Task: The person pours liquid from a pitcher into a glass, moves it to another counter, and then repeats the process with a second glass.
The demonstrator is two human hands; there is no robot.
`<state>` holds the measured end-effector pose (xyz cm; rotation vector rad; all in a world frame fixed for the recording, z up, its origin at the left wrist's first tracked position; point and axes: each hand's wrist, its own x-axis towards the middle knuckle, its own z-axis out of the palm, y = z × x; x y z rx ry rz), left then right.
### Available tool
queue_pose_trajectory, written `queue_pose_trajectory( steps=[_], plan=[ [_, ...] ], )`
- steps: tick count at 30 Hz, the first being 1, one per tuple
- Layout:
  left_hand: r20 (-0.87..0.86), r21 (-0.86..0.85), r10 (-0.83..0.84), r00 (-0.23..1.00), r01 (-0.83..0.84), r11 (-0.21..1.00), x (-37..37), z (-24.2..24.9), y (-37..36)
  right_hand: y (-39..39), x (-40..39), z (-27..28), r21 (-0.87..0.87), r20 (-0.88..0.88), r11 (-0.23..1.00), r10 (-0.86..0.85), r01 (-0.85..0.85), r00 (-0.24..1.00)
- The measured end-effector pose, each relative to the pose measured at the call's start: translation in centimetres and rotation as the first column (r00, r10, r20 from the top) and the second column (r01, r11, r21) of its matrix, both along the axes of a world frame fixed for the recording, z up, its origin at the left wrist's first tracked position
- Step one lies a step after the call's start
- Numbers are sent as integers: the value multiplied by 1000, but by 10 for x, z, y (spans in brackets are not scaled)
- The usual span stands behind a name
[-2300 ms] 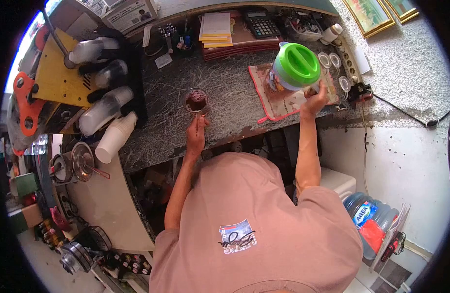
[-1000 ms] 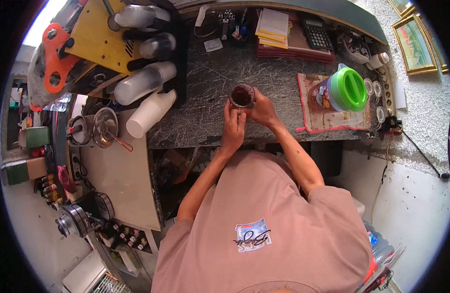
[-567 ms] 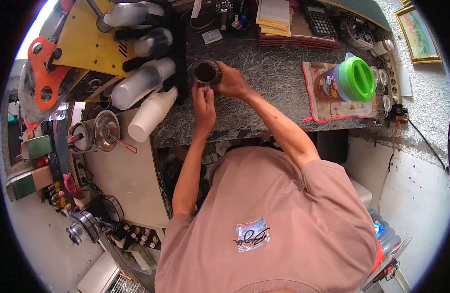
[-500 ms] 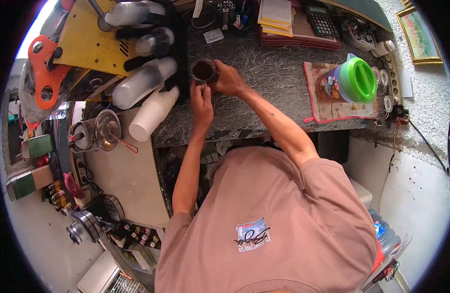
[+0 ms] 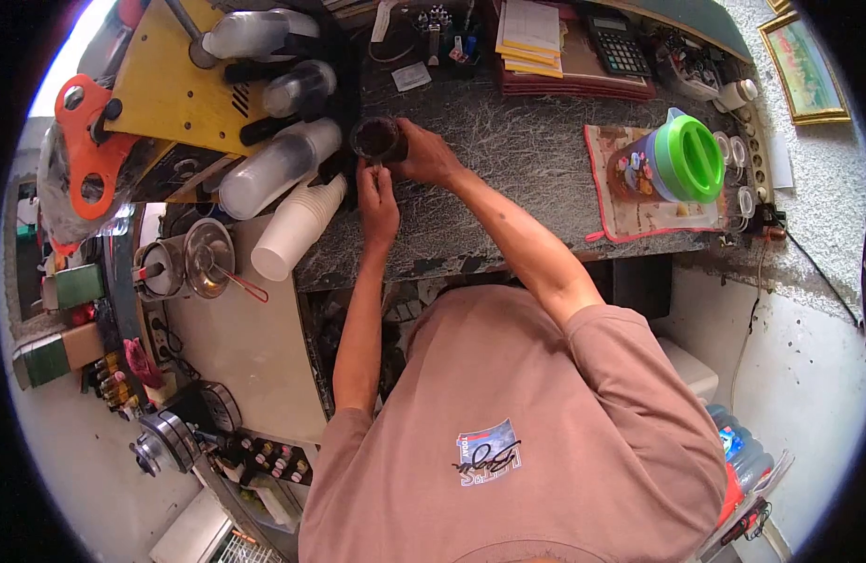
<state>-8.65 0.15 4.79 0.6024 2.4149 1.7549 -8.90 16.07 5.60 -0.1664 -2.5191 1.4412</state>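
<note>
As left fingers (image 5: 385,184) grip its handle (image 5: 377,162), right fingers (image 5: 411,136) clasp the mug (image 5: 375,139).

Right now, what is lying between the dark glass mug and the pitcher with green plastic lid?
The head view shows the right hand against the dark glass mug, then bare, scratched countertop, then the red-trimmed cloth under the green-lidded pitcher.

The content of the mug (image 5: 375,139) is dark brown. The pitcher (image 5: 639,169) has a bright green lid (image 5: 693,161) and a multicoloured print, and the cloth (image 5: 623,222) is beige with a pinkish-red border. The counter (image 5: 508,141) is dark grey, covered with pale, irregular streaks. The shirt (image 5: 508,394) is dusty brown-pink; its emblem (image 5: 489,453) shows blue, white and black. The machine (image 5: 184,75) is yellow, the bracket (image 5: 92,150) orange.
</note>
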Motion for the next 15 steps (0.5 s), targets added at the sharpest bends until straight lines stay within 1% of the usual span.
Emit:
queue_pose_trajectory(
  steps=[2,4,5,7,8,9,11,12,14,15],
  plan=[
    [24,14,26,999,-26,1000,1,2,0,-2,4,1,56,25,998,-17,16,1000],
    [-43,-8,18,999,-19,1000,0,-5,-1,-2,8,-3,38,12,999,-2,1,1000],
    [-41,-4,20,999,-20,1000,0,-9,-3,1,11,-5,24,-1,1000,6,-6,1000],
    [119,-29,17,993,-14,999,3,-2,-4,5,23,-15,56,8,998,-24,24,1000],
    [119,-22,10,993,-7,1000,5,-1,-4,10,30,-20,85,12,995,-57,55,998],
    [158,-4,48,986,-47,999,7,-1,-4,17,41,-16,95,9,993,-66,65,998],
    [245,24,106,964,-115,993,17,-3,0,32,78,-9,86,-122,993,-71,82,990],
    [247,35,80,966,-92,995,26,-1,4,44,98,-9,97,-122,990,-93,105,988],
    [302,95,166,939,-203,975,48,2,7,70,144,-13,-44,-90,987,-156,153,984],
    [307,100,142,941,-180,979,57,-9,6,82,170,-13,-43,-67,968,-248,246,966]
  ],
)
